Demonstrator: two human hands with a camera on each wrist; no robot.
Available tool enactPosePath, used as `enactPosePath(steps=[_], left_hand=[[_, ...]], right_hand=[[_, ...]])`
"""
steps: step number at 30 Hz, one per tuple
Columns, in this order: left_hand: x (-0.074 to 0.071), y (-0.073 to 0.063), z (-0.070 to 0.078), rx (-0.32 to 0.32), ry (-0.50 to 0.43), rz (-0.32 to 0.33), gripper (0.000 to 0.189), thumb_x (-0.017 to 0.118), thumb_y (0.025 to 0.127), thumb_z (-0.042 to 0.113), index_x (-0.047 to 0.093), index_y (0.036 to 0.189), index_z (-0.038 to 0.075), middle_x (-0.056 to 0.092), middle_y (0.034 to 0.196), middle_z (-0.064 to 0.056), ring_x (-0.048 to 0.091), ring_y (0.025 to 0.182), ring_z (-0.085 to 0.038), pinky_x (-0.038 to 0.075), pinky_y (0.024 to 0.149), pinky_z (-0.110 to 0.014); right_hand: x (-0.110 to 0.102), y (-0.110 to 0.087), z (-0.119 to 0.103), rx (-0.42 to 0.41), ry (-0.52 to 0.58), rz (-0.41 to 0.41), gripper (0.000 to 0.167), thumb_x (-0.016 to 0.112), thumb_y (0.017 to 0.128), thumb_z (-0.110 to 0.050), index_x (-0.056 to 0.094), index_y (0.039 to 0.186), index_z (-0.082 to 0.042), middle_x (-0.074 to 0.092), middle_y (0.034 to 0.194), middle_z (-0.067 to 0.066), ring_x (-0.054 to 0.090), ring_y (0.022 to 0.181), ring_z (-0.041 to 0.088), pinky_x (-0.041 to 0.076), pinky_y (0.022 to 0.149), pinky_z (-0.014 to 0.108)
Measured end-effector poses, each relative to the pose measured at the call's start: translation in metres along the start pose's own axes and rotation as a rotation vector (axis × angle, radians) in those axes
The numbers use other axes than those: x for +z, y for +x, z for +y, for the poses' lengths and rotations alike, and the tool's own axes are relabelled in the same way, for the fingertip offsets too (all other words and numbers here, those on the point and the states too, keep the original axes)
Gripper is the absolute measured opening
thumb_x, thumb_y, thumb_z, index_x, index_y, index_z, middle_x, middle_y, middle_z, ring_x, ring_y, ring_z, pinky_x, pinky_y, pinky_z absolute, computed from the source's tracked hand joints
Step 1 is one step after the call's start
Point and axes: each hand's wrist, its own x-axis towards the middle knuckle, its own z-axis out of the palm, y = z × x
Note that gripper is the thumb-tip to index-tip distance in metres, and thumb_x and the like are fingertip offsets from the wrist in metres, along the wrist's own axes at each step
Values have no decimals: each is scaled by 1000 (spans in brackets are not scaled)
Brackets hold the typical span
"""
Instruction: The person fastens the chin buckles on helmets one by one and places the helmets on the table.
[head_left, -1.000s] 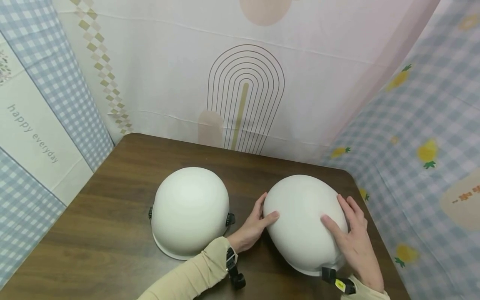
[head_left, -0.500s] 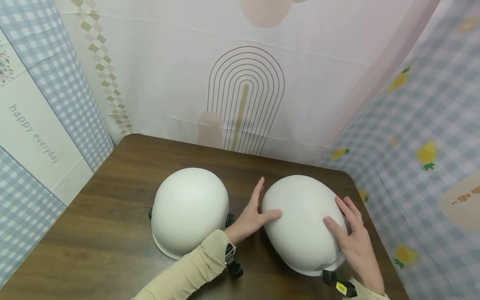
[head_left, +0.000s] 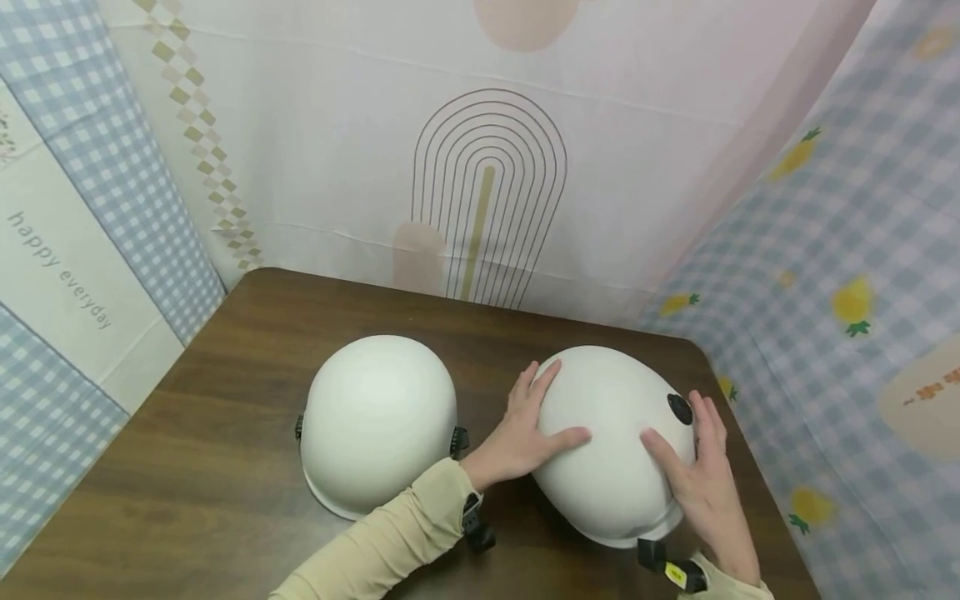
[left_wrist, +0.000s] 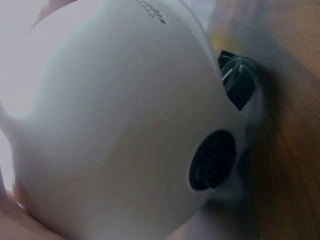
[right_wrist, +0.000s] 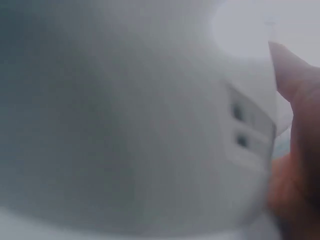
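Two white helmets rest dome-up on the brown table. The right helmet [head_left: 611, 450] sits between both hands, with a round black fitting [head_left: 680, 408] on its far right side. My left hand [head_left: 528, 425] holds its left side, fingers spread over the dome and thumb toward the front. My right hand [head_left: 701, 475] grips the opposite side, its thumb on top and fingers along the edge. In the left wrist view, another round black fitting [left_wrist: 213, 160] shows on the shell beside a black strap piece [left_wrist: 239, 80]. Small vent holes [right_wrist: 240, 125] appear in the right wrist view.
The left helmet [head_left: 378, 425] stands beside my left forearm, with a black clip [head_left: 459, 440] on its near side. The brown table [head_left: 187, 467] ends at a white patterned cloth [head_left: 337, 150]. Blue checked cloth [head_left: 795, 350] hangs along the right side.
My left hand came off the right helmet's side, then shifted right onto its dome. That helmet has turned slightly, bringing a black fitting into view. The left helmet stays put.
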Motion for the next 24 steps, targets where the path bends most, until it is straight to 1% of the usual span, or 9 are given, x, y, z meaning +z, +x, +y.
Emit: enactPosePath(steps=[3, 6, 16, 20, 24], left_hand=[[0, 0, -2, 4, -15, 9, 91, 62, 78, 72, 9, 150, 53, -2, 161, 9, 6, 146, -27, 34, 98, -63], [0, -1, -4, 8, -22, 18, 90, 61, 78, 72, 10, 150, 53, -1, 161, 9, 9, 145, -28, 35, 98, -62], [1, -2, -7, 20, -40, 22, 92, 59, 77, 75, 9, 151, 51, -1, 161, 7, 13, 144, -31, 35, 99, -60], [1, -3, -8, 13, -59, 7, 93, 59, 77, 75, 8, 151, 51, -2, 161, 7, 16, 143, -31, 36, 99, -59], [2, -5, -11, 1, -93, -17, 93, 60, 79, 73, 6, 151, 51, -4, 160, 7, 18, 142, -32, 36, 99, -58]], right_hand=[[2, 1, 0, 5, 5, -9, 86, 61, 95, -38, 5, 158, -23, 0, 162, 13, 19, 137, 52, 25, 97, 73], [3, 1, 0, 6, 8, -11, 85, 61, 95, -38, 5, 158, -24, 3, 161, 13, 24, 136, 51, 28, 96, 73], [5, 1, 0, 3, 23, -3, 85, 61, 95, -37, 6, 158, -24, 2, 161, 14, 24, 136, 51, 28, 95, 74], [6, 0, -2, 7, 18, 8, 85, 61, 95, -38, 5, 158, -23, 1, 161, 13, 22, 136, 51, 27, 95, 74], [7, -1, -3, 3, 28, 39, 85, 62, 94, -37, 9, 158, -21, 0, 161, 13, 20, 137, 51, 24, 98, 74]])
